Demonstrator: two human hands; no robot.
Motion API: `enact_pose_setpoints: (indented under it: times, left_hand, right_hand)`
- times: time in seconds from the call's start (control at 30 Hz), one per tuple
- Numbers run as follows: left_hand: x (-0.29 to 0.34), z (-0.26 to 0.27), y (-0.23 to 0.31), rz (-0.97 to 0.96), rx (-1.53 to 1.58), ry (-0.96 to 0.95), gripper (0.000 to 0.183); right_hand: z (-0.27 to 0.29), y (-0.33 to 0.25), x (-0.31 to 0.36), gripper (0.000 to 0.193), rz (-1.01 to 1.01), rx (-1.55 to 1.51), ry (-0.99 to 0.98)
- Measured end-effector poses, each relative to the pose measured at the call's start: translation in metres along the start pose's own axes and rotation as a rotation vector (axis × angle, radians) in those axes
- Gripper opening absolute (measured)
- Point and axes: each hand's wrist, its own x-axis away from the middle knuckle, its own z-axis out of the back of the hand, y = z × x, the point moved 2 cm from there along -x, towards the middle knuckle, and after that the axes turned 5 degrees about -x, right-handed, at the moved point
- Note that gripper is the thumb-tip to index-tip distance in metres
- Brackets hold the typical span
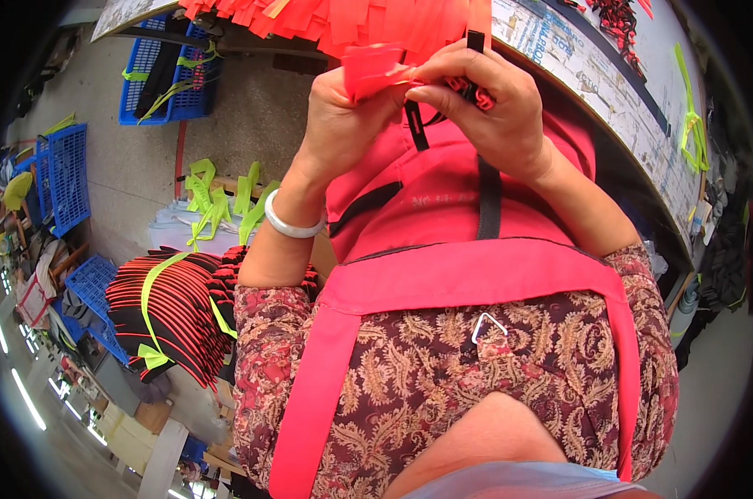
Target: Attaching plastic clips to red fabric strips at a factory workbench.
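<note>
My left hand (pixel 343 125) is closed, pinching a bright orange-red fabric strip (pixel 375 73). My right hand (pixel 497 104) meets it at the fingertips, the thumb and forefinger pressed together near the strip's end. Under its curled fingers my right hand holds a small bundle of rolled orange-and-black fabric pieces (pixel 481 98). A short black strap (pixel 416 126) hangs below the meeting fingertips; what it is fixed to is hidden. Just beyond both hands, a thick pile of orange-red fabric strips (pixel 310 21) lies at the table's near edge.
A worktable (pixel 576 62) with a printed, worn top spans the far right, holding a black-and-orange heap (pixel 619 37). A pink-red apron (pixel 468 274) covers my lap. On the left are bundled black-and-red pieces (pixel 164 303), yellow-green strips (pixel 210 195) and blue baskets (pixel 64 179).
</note>
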Motion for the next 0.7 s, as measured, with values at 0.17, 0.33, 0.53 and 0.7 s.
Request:
enact_pose_setpoints:
  times: [0.17,0.33,0.53,0.7]
  left_hand:
    - [0.003,-0.003,0.001,0.002,-0.044,-0.043,0.009]
    - [0.008,-0.003,-0.012,-0.106,-0.051,-0.006,0.01]
    - [0.005,-0.003,-0.007,-0.072,-0.025,-0.024,0.011]
    - [0.005,-0.006,-0.005,-0.161,-0.04,0.034,0.015]
  right_hand:
    - [-0.001,0.0,0.006,0.016,-0.034,-0.02,-0.01]
    - [-0.008,0.003,0.009,0.016,-0.021,0.003,-0.031]
    - [-0.005,0.002,0.004,0.016,-0.12,-0.016,-0.067]
    - [-0.005,0.001,0.004,0.016,-0.036,0.025,-0.05]
